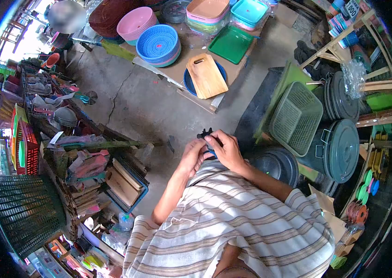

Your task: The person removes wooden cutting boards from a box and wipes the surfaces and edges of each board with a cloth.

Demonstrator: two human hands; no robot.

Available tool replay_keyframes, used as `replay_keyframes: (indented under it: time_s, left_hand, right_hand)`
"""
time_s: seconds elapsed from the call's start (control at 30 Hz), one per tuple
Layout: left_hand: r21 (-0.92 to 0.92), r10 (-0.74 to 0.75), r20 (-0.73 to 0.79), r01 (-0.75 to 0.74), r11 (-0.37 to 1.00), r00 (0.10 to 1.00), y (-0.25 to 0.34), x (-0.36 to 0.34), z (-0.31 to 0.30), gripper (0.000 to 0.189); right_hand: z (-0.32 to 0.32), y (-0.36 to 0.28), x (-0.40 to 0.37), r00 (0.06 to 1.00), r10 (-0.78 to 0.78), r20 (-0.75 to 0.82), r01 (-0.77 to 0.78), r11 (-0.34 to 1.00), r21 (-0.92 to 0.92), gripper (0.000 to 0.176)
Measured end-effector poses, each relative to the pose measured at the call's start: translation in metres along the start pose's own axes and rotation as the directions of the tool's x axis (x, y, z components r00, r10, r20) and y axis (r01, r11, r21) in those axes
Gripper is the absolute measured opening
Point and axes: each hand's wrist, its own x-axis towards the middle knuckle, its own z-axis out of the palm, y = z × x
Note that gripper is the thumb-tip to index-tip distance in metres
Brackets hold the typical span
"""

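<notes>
Close in front of the striped shirt (pixel 233 208), both hands come together around a small black piece with a knobbly, toothed edge (pixel 205 133). My left hand (pixel 192 158) is closed around its lower side, fingers curled. From the other side my right hand (pixel 226 149) pinches it with thumb and fingers. A bit of blue shows between the hands. The fingers cover most of the piece, so I cannot tell its exact kind.
Ahead, a low table holds a wooden cutting board (pixel 206 76), a blue basin stack (pixel 158 45), pink basins (pixel 137 24) and a green tray (pixel 231 44). At right stand a grey-green basket (pixel 296 118) and lidded bins (pixel 342 150). Crowded shelves (pixel 82 162) line the left.
</notes>
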Motion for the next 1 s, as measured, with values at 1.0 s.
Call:
replay_keyframes:
  time_s: [1.0]
  left_hand:
    - [0.669, 0.349, 0.189, -0.381, 0.638, 0.918, 0.076, -0.034, -0.001, 0.029]
  right_hand:
    - [-0.031, -0.009, 0.023, 0.950, -0.206, 0.236, 0.247, 0.956, -0.156, 0.065]
